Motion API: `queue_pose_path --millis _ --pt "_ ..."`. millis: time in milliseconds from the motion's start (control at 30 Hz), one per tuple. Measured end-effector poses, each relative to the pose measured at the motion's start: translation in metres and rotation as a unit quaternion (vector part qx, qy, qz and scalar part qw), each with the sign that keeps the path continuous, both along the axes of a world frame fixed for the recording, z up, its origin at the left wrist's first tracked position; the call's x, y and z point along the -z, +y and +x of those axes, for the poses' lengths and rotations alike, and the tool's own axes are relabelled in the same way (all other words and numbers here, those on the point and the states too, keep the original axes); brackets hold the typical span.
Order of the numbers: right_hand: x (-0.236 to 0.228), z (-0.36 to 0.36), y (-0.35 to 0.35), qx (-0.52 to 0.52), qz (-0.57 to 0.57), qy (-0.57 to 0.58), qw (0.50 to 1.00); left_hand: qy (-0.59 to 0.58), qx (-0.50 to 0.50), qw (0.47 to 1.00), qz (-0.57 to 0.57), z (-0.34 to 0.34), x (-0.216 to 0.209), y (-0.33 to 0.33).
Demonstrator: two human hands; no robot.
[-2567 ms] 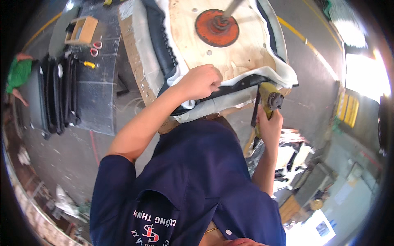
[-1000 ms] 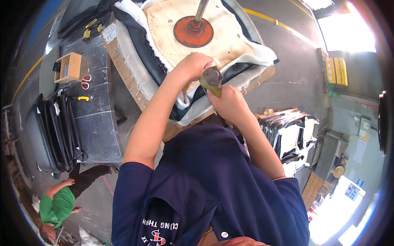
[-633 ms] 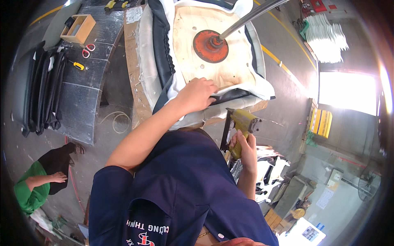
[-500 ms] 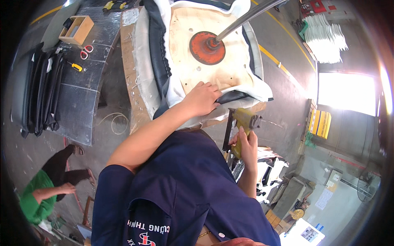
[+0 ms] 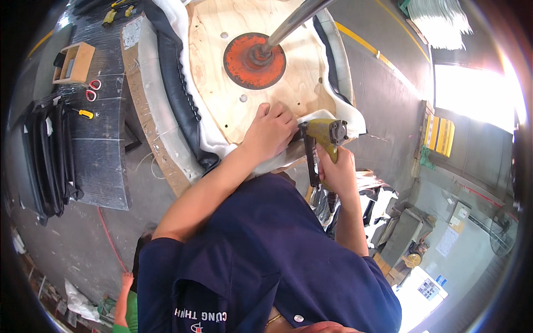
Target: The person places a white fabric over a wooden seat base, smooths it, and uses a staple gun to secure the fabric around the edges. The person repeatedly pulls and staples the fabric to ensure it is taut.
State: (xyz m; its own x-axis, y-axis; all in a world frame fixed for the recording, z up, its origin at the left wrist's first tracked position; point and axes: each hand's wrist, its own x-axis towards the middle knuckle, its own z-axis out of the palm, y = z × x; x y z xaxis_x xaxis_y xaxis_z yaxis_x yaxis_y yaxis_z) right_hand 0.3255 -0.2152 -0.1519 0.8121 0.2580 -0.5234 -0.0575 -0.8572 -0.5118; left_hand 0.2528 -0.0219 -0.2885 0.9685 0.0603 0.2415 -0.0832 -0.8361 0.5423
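A pale plywood seat panel [image 5: 208, 72] lies underside up, with white padding [image 5: 186, 66] and a black cover [image 5: 176, 83] around its edges. A round orange press plate [image 5: 250, 72] on a metal rod bears down on it. With fingers curled over the panel's near edge, my left hand [image 5: 271, 133] holds the black cover folded there; its fingertips are partly hidden. My right hand [image 5: 338, 169] grips a yellow-green staple gun [image 5: 322, 130] by the handle. The gun's nose is at the near edge, right beside my left fingers; whether it touches the cover cannot be made out.
On the left, a plastic-wrapped table [image 5: 105, 144] bears black covers [image 5: 47, 155], a yellow screwdriver [image 5: 84, 114], red-handled scissors [image 5: 92, 90] and a wooden box [image 5: 74, 62]. Another person's arm [image 5: 123, 299] shows at lower left. White-and-black pieces [image 5: 380, 205] are stacked behind my right arm.
The staple gun has risen with my right hand to the panel's near edge, beside my left fingers. My left hand stays at that edge. The view has shifted, and the other person has moved.
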Motion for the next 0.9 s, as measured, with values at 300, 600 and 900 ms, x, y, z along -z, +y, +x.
queue_pose_path --millis 300,600,900 --pt "-0.002 -0.005 0.016 -0.022 -0.029 -0.017 0.999 -0.011 0.002 1.0 0.015 -0.001 0.007 -0.001" --pt "-0.012 -0.015 0.027 0.007 -0.064 0.039 0.997 -0.015 -0.001 1.0 0.005 -0.007 0.005 0.003" --pt "-0.001 -0.026 0.021 -0.023 -0.027 -0.019 0.999 -0.025 -0.006 1.0 0.005 -0.012 0.004 0.007"
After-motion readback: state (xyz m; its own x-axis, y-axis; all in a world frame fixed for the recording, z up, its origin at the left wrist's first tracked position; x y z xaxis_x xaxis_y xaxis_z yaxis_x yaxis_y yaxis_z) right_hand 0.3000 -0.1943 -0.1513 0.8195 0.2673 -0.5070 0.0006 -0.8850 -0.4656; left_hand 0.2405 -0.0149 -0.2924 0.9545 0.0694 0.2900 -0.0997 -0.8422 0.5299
